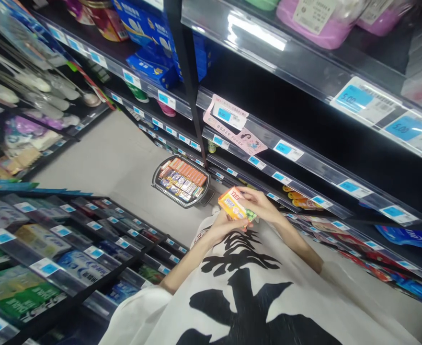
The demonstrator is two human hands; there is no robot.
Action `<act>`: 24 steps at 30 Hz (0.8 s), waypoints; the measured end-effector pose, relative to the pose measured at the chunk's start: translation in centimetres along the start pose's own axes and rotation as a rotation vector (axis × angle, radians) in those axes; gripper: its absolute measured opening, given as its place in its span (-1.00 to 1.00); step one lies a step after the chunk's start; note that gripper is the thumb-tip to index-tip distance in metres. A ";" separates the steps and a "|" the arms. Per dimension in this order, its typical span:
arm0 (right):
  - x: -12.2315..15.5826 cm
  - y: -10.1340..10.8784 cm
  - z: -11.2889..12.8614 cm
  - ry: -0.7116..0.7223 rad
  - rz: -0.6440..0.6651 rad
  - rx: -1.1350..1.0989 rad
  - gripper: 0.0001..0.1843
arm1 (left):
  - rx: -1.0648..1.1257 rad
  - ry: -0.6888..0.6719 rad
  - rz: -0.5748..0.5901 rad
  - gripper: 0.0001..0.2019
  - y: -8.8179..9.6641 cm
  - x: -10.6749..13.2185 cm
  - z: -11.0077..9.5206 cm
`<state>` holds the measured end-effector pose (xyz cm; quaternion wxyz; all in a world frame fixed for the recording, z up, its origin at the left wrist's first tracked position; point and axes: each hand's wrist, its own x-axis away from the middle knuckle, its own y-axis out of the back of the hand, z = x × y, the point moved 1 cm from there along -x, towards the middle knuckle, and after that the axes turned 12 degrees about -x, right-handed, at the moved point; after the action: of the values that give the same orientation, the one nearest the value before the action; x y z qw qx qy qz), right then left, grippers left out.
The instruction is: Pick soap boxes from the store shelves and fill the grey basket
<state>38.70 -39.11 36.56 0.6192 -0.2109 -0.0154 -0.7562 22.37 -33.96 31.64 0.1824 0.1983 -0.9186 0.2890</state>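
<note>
In front of my body I hold an orange-and-yellow soap pack (235,203) with a red-and-white brand label and green pictures at one end. My left hand (222,228) is closed around its lower left side, the thumb lying along the lower edge. From the upper right, my right hand (260,203) grips the far side of the same pack, with some fingers hidden behind it. Beyond my hands, a dark shopping basket (170,198) stands on the floor, with orange packs and blue-and-white packs lined up in rows inside.
Shelves with price tags (288,149) run close along my right. Another shelf unit (88,227) with boxed goods stands on my left. Grey floor (99,148) stretches between them. Long-handled goods (34,79) hang at the far left. Blue boxes (153,64) sit on an upper shelf.
</note>
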 end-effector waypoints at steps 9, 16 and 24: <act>2.0 -0.1 0.9 0.004 0.040 0.546 -0.58 | -0.278 -0.342 -0.030 -0.50 0.4 0.1 0.2; 4.5 1.2 8.4 0.171 0.050 0.893 -0.50 | -0.545 -0.510 0.141 -0.57 0.8 0.0 -0.3; 1.3 9.1 17.2 0.582 -0.597 1.383 -0.35 | -0.487 -0.468 0.012 -0.66 4.5 0.2 2.5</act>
<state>52.29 -37.57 50.51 0.3606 0.4386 -0.3737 -0.7335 19.47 -32.11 27.73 0.0070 0.2044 -0.9788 0.0086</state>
